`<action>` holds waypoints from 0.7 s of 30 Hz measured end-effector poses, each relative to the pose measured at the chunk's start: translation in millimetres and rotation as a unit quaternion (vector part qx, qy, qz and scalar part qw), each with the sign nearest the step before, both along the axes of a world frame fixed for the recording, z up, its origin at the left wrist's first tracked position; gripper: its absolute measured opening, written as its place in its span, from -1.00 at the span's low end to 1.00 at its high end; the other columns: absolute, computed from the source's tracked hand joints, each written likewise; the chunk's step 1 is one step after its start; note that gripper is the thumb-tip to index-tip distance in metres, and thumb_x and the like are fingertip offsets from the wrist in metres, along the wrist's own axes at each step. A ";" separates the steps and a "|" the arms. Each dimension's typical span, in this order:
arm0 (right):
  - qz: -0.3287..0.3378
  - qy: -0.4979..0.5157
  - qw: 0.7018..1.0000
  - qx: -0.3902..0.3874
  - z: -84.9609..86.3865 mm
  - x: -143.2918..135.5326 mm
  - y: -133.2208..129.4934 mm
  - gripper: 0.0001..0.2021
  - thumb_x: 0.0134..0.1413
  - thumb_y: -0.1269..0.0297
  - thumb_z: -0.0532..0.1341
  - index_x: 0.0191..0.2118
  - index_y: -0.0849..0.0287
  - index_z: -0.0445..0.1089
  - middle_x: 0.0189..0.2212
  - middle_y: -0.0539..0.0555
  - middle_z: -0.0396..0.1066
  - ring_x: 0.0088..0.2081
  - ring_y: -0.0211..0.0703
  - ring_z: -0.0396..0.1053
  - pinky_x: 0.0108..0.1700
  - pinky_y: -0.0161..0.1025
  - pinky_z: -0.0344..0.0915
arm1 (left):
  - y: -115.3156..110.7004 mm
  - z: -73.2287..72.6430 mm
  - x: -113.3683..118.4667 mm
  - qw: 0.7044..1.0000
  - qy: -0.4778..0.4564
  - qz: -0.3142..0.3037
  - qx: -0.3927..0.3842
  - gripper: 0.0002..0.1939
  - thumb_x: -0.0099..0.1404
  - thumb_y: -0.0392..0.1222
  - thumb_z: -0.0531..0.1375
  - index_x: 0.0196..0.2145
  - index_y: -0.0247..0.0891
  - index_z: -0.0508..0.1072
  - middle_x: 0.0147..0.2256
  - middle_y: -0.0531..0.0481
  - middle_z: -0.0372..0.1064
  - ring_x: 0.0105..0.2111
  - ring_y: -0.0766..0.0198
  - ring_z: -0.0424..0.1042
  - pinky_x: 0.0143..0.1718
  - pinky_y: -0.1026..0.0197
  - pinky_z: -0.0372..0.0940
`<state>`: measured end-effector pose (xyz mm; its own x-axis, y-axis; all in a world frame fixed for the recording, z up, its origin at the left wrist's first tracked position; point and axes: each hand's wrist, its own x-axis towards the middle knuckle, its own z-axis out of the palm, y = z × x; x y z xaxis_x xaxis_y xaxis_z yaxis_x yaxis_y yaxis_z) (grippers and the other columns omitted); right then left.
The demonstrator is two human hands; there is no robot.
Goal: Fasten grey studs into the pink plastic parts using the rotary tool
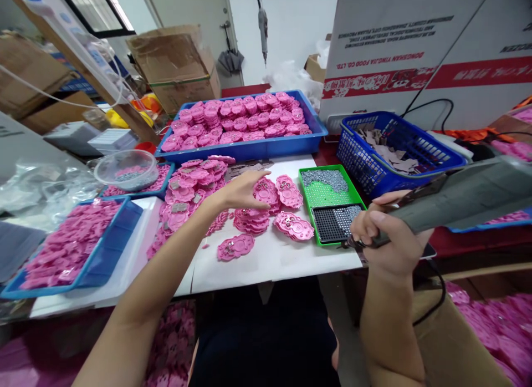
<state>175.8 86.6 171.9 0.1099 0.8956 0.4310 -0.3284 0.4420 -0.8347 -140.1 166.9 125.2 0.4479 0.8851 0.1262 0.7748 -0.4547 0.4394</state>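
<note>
My right hand (388, 232) is wrapped round a grey-green electric screwdriver (465, 195). The tool's tip is low, by the near right corner of a black perforated screw plate (328, 223), which sits in a green tray (308, 195) with small silvery screws. My left hand (245, 188) has thumb and fingers apart at a stack of pink plastic pieces (266, 193); whether it touches them I cannot tell. Close by are more stacked pink pieces (251, 220), another small stack (293, 226), a single piece (235, 247) and a further group (288, 191).
Behind stands a blue tray (266, 149) of stacked pink pieces. A loose pink heap (183, 195) lies left of centre, beside a blue bin (112, 245) and clear bowl (125, 169). A blue basket (361, 159) stands right. Another screwdriver (263, 29) hangs overhead.
</note>
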 end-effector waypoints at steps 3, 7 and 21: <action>-0.003 0.004 1.000 0.000 0.5 3.5 -0.8 -0.81 -0.03 0.43 0.31 -0.25 0.09 0.38 -0.70 -0.19 0.18 -0.75 -0.35 0.10 -0.69 -0.30 0.10 | -29.4 19.2 -0.9 1.000 -0.009 -0.007 0.022 0.01 0.17 0.19 0.40 0.42 -0.25 0.16 0.39 -0.31 0.18 0.39 -0.21 0.20 0.41 -0.22 0.14; -0.030 0.010 0.999 0.009 2.9 6.7 4.4 -0.82 -0.06 0.43 0.30 -0.28 0.08 0.39 -0.72 -0.19 0.16 -0.76 -0.34 0.09 -0.71 -0.28 0.07 | -107.4 28.1 22.7 0.998 -0.007 -0.068 0.016 -0.09 0.24 0.07 0.37 0.44 0.01 0.12 0.40 -0.15 0.19 0.39 -0.11 0.20 0.42 -0.17 0.19; -0.103 -0.079 0.991 0.011 -28.7 -11.8 103.7 -0.85 -0.11 0.34 0.23 -0.36 0.04 0.26 -0.76 -0.23 0.09 -0.76 -0.33 0.06 -0.67 -0.27 0.10 | -183.2 -43.2 63.5 0.995 -0.077 -0.042 -0.045 -0.07 0.25 -0.37 0.15 0.50 0.06 -0.02 0.51 -0.02 -0.08 0.52 -0.06 -0.13 0.49 -0.31 0.04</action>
<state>163.9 190.3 143.3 0.2198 0.8512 0.4765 -0.0953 0.5049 -0.8579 -76.6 -16.3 82.0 0.5022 0.8561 0.1221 0.6554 -0.4689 0.5921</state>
